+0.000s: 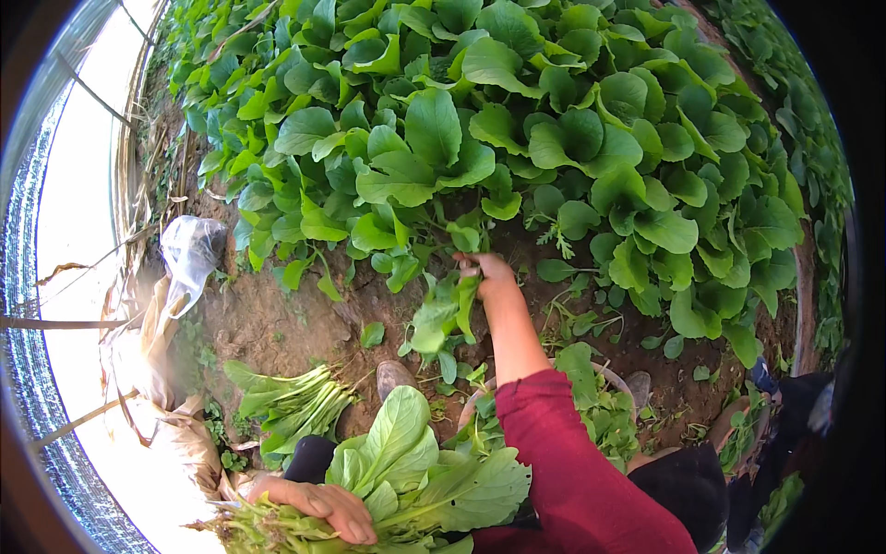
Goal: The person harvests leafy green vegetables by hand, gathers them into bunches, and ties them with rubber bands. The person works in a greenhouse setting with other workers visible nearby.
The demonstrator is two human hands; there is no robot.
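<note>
My left hand (325,509) lies low in the view, closed over a bunch of leafy greens (457,488). The bunch's broad leaves point right, and its stems and soil-crusted roots stick out to the left. Reaching forward, my right hand (490,270) has its fingers closed on a small leafy plant (439,315) at the near edge of the planted bed (432,149). Leaves hang down below this hand, and the fingertips are partly hidden. On the soil to the left, a pile of picked greens (304,401) has its stems towards the right.
A container (619,383) of loose leaves stands under my right arm, between my shoes (394,379). A clear plastic bag (190,253) sits left by the film wall (76,249). Loose leaves litter the soil (277,315). Part of another person (782,429) shows at far right.
</note>
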